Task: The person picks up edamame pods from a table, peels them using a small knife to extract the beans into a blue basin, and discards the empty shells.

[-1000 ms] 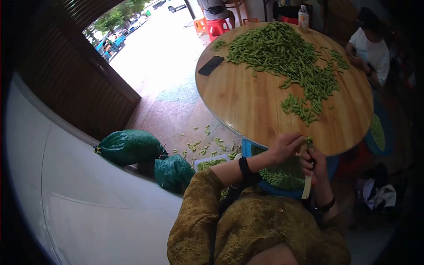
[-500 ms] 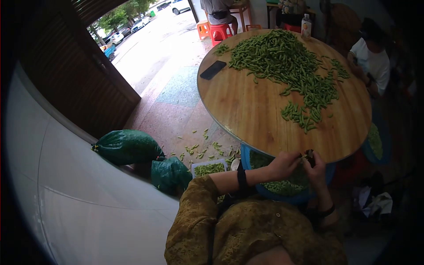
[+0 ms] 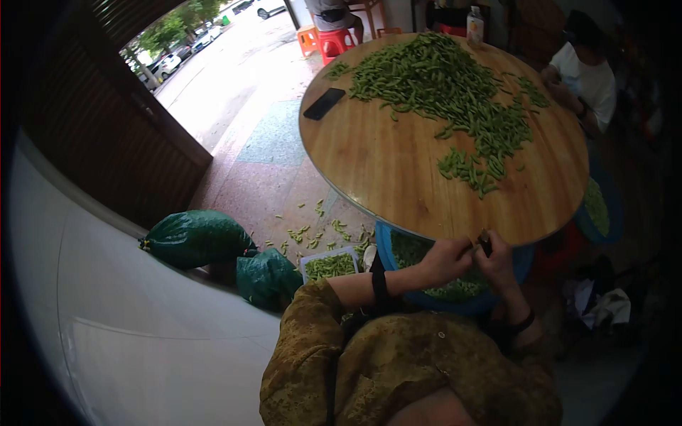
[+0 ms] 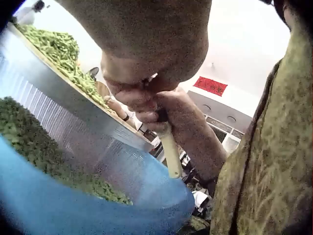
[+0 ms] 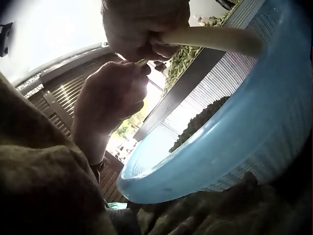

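Observation:
My left hand (image 3: pixel 447 261) and right hand (image 3: pixel 497 266) meet just past the near edge of the round wooden table (image 3: pixel 398 192), above a blue basket (image 3: pixel 385 248). Between thumb and finger the left hand pinches a small green pod (image 5: pixel 142 62), mostly hidden by the fingers. The right hand grips a knife by its curled fingers; the long cream handle (image 4: pixel 169 152) sticks out below them, and the blade is hidden. Shelled green beans (image 3: pixel 455 290) lie in the basket. A large heap of green pods (image 3: pixel 440 78) covers the far part of the table.
A black phone (image 3: pixel 324 104) and a bottle (image 3: pixel 474 25) stand or lie on the table. On the left are green sacks (image 3: pixel 206 238), a tray of pods (image 3: pixel 330 266) and scattered pods (image 3: pixel 305 234) on the floor. Another person (image 3: pixel 586 78) sits at the right, near another blue basket (image 3: pixel 600 206).
The knife handle, in plain sight below my right hand a second ago, is now hidden in the head view. Both hands stay close together and the head view has shifted slightly.

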{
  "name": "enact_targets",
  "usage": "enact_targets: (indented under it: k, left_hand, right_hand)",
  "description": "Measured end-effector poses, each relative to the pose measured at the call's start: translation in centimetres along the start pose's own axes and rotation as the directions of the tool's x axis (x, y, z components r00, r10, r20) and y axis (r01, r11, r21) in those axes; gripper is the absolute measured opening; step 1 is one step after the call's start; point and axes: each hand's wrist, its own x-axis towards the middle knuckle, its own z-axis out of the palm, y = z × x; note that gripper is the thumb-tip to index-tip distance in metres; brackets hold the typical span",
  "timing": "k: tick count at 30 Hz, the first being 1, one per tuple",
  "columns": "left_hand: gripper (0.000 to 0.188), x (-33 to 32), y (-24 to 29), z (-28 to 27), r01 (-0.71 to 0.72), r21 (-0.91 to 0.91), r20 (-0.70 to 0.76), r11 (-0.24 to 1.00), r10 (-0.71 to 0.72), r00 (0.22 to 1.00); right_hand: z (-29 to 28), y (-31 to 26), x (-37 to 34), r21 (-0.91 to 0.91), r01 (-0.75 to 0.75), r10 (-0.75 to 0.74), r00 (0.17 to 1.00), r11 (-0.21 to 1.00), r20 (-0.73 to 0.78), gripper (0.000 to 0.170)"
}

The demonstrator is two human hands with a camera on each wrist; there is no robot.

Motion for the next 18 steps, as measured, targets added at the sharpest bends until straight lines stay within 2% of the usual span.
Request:
enact_targets:
  k: [1, 3, 5, 7, 8, 9, 11, 12, 13, 14, 18]
  left_hand:
    - [0.013, 0.1, -0.5, 0.3, 0.003, -0.013, 0.017, 1.0, -0.003, 1.0]
    - [0.015, 0.5, -1.2, 0.6, 0.165, -0.081, 0.022, 0.983, -0.164, 0.986]
    - [0.016, 0.6, -1.6, 0.9, 0.194, -0.118, 0.066, 0.974, -0.187, 0.98]
    - [0.016, 0.5, -2.2, 1.7, 0.243, -0.214, 0.065, 0.946, -0.234, 0.97]
    - [0.019, 0.3, -3.3, 2.3, 0.172, -0.163, 0.034, 0.972, -0.169, 0.985]
    - [0.02, 0.3, -3.0, 2.3, 0.195, -0.156, 0.056, 0.968, -0.189, 0.98]
    - [0.017, 0.3, -1.8, 2.1, 0.198, -0.179, 0.075, 0.964, -0.187, 0.979]
    - [0.018, 0.2, -1.9, 2.3, 0.176, -0.163, 0.075, 0.971, -0.166, 0.983]
    - [0.018, 0.0, -2.2, 2.4, 0.156, -0.146, 0.074, 0.977, -0.147, 0.986]
    - [0.019, 0.0, -2.8, 2.4, 0.176, -0.124, 0.113, 0.977, -0.162, 0.98]
    - [0.019, 0.1, -2.0, 2.3, 0.209, -0.089, 0.126, 0.974, -0.197, 0.972]
  right_hand:
    - [0.0, -0.3, -0.2, -0.009, -0.019, 0.019, 1.0, 1.0, -0.006, 0.014]
    - [0.0, -0.8, -0.3, -0.05, 0.072, -0.076, 0.994, 0.996, -0.073, 0.015]
    - [0.2, -0.5, -0.8, -0.122, 0.083, -0.091, 0.994, 0.989, -0.057, 0.018]
    - [0.4, -1.3, -1.0, -0.146, 0.171, -0.173, 0.985, 0.974, 0.003, 0.021]
    - [0.2, -1.4, -1.1, -0.158, 0.162, -0.162, 0.987, 0.974, 0.017, 0.021]
    - [0.0, -1.5, -1.2, -0.17, 0.119, -0.118, 0.993, 0.978, 0.011, 0.021]
    - [-0.5, -1.3, -1.0, -0.136, 0.133, -0.128, 0.991, 0.982, 0.043, 0.021]
    - [-0.6, -1.0, -1.1, -0.151, 0.091, -0.086, 0.996, 0.984, 0.038, 0.021]
    - [-0.6, -0.7, -1.3, -0.138, 0.109, -0.101, 0.993, 0.984, 0.068, 0.022]
    - [-0.5, -0.4, -1.5, -0.12, 0.132, -0.121, 0.988, 0.984, 0.095, 0.022]
    - [-0.6, -1.0, -1.4, -0.08, 0.061, -0.052, 0.993, 0.995, 0.109, 0.021]
